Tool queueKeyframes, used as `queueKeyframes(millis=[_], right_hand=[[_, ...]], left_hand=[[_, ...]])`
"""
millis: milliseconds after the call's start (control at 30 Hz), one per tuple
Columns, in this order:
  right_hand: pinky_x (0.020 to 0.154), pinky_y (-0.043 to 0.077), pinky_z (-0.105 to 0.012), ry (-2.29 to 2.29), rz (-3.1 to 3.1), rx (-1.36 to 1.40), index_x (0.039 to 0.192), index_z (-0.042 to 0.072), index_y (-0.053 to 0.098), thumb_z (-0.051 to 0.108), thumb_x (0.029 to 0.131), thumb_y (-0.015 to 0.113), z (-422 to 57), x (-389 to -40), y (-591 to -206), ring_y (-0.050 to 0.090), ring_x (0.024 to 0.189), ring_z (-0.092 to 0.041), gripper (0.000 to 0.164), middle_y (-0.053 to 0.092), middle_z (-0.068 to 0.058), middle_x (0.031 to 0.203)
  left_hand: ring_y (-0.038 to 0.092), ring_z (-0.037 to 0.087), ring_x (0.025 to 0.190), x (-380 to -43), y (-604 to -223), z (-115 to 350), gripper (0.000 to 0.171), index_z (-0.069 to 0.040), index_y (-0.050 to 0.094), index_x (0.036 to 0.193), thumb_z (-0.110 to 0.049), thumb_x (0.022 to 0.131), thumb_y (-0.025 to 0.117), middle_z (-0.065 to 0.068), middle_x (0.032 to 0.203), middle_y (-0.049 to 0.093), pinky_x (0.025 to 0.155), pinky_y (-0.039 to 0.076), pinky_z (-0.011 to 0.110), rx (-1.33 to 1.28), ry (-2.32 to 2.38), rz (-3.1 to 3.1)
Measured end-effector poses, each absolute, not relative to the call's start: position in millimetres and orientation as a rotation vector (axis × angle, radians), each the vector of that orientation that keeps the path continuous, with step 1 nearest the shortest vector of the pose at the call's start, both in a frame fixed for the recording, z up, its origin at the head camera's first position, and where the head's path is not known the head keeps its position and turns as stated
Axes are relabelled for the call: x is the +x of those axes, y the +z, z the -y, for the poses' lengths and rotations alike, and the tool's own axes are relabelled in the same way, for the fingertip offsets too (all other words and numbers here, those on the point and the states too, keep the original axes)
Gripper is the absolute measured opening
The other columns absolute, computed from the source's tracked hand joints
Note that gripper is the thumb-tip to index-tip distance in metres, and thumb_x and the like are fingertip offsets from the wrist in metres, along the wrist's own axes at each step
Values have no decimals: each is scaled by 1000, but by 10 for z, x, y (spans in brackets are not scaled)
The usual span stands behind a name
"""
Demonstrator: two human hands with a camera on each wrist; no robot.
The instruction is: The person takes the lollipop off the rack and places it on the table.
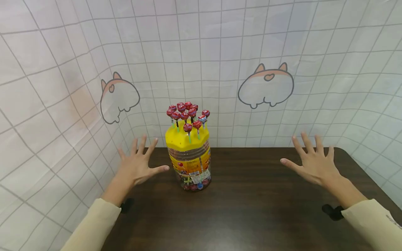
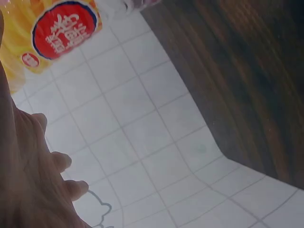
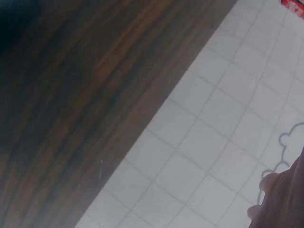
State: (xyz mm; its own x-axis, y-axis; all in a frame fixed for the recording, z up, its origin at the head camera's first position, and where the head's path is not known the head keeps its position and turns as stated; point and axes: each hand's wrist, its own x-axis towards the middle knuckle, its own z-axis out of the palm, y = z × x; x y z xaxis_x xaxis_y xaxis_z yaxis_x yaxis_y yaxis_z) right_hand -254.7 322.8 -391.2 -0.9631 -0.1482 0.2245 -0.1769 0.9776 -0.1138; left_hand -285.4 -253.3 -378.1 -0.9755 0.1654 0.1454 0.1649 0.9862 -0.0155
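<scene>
A clear plastic jar (image 1: 191, 170) with a yellow lid (image 1: 182, 139) stands upright on the table, left of centre. Several red-wrapped lollipops (image 1: 187, 128) stick up out of the lid, one of them in a blue and white wrapper (image 1: 202, 119). More wrapped candies show through the jar's lower wall. My left hand (image 1: 135, 167) is spread beside the jar, its thumb pointing toward the label and nothing held. In the left wrist view the jar's yellow and red label (image 2: 64, 28) appears above the fingers. My right hand (image 1: 317, 167), fingers spread, holds nothing over the table's right side.
The dark wooden table (image 1: 245, 202) has a rounded far right corner. A white grid-patterned curtain (image 1: 213, 69) with corgi drawings surrounds it at the back and sides. Black wrist devices (image 1: 333, 212) sit under both forearms.
</scene>
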Motion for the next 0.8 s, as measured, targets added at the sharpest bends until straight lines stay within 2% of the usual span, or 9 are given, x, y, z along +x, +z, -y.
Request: queueKeyframes(millis=[133,300,500,633,800], right_hand=[[104,3,-90,223,2897,260,166,19,1,70,97,46,-3169,-2446,-3982,-7,153,-57,97,-7,-17,172],[104,3,-90,278,2897,282,166,21,0,68,98,47,-3067,-2319,-4058,-6,153,-58,95,-8,-15,173],[105,3,-90,351,2892,311,166,22,2,67,98,50,-2898,-2215,-4083,-6,154,-56,95,-7,-12,174],[106,5,-88,442,2870,336,166,22,4,64,98,53,-2768,-2169,-4046,1,154,-56,94,-1,-13,174],[106,15,-86,595,2755,415,165,17,17,53,96,64,-2586,-2159,-3971,20,148,-56,91,18,-21,169]], left_hand=[[3,51,157,-2768,-3861,2518,112,-34,2,165,-94,79,40,15,173,-4,109,-1,88,-258,-5,2964],[4,50,157,-2656,-3976,2492,110,-36,1,165,-93,80,42,14,173,-2,109,-8,87,-272,-65,2950],[3,49,157,-2564,-4108,2417,109,-39,-3,164,-87,82,50,13,174,-3,105,-3,90,-292,-149,2934],[2,47,158,-2532,-4182,2335,109,-39,-2,164,-85,82,53,11,174,-2,107,-1,89,-295,-272,2906],[8,42,159,-2527,-4261,2226,109,-37,3,165,-80,83,60,12,174,7,113,5,84,-291,-557,2837]])
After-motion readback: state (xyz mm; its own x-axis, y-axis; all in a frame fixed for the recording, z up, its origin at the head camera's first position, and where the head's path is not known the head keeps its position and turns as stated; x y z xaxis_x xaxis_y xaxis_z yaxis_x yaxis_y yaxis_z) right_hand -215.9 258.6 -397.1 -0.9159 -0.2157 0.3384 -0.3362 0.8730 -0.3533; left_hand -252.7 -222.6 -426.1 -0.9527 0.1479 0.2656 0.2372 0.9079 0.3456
